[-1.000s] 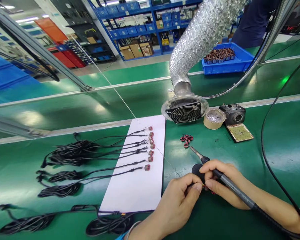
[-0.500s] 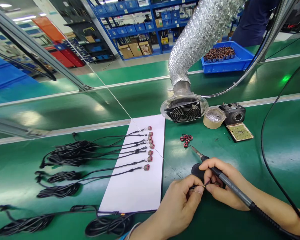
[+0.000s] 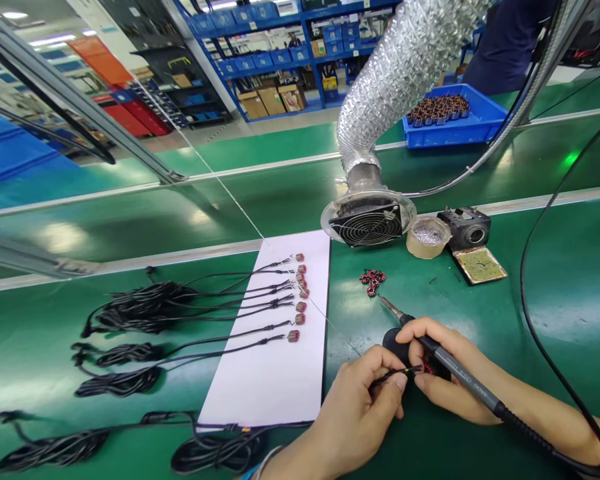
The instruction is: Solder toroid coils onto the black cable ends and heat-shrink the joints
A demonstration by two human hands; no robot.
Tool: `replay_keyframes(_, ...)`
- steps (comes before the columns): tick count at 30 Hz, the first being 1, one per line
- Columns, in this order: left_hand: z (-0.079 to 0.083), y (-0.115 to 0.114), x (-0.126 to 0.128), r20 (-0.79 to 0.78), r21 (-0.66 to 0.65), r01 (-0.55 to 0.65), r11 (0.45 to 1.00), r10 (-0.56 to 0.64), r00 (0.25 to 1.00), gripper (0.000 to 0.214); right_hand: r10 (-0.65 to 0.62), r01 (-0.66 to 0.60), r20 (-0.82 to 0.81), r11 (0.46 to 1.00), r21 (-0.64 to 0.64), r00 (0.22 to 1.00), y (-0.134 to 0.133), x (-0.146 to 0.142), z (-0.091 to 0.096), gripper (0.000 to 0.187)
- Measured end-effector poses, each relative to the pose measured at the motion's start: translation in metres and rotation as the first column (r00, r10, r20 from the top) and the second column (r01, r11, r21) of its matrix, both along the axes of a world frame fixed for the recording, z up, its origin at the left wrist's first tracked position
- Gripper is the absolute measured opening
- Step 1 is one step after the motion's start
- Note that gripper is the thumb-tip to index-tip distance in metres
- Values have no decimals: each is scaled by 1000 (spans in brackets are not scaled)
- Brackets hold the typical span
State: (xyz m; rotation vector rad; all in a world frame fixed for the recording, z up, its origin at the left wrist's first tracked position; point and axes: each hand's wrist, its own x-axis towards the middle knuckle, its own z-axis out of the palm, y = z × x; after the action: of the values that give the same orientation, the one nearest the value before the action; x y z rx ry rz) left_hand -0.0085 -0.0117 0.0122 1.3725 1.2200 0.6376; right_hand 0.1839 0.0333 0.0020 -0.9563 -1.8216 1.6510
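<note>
Head view: left hand (image 3: 357, 403) pinches black wire ends (image 3: 412, 369) above the counter (image 3: 570, 300), near right; right hand (image 3: 473, 352) grips a soldering iron (image 3: 459, 371), whose tip (image 3: 391, 307), if hot and drifting, could scorch adjacent red-black coils (image 3: 373, 281).

**Green bench top: layout**

Surface of green bench top (image 3: 570, 273) glossy. Left: coiled black cables (image 3: 145, 310), several running rightward onto a white board (image 3: 265, 390) laid flat. Right of board: small cluster of red-and-black rings (image 3: 372, 291). Farther back: tan round tub (image 3: 424, 249) just beside dark metal stand (image 3: 460, 230); sponge tray (image 3: 481, 265) in front of stand.
</note>
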Motion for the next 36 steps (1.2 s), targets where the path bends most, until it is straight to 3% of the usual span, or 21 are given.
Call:
replay_keyframes(6, 0, 1, -2, -72, 40, 54, 998, -51, 996, 15, -2, 1, 35, 999, 39, 999, 1, 2, -2, 39)
replay_keyframes(11, 1, -1, -2, -120, 83, 37, 996, -27, 992, 19, -68, 75, -46, 982, 176, 997, 0, 4, -1, 45)
replay_keyframes(18, 2, -2, -1, -161, 130, 62, 990, -41, 986, 21, -94, 116, -71, 891, 439, 993, 1, 7, 0, 35)
replay_keyframes(21, 2, -2, -1, -179, 152, 64, 986, -36, 983, 21, -102, 124, -71, 860, 495, 992, 2, 8, -2, 31)
replay_keyframes(30, 4, -5, -2, -185, 235, 33, 972, 12, 983, 22, 24, 4, -140, 981, 193, 990, 3, 14, -7, 39)
replay_keyframes(36, 6, -5, -2, -130, 266, 9, 964, 27, 991, 20, -8, -4, -206, 998, -55, 979, 1, 12, -10, 45)
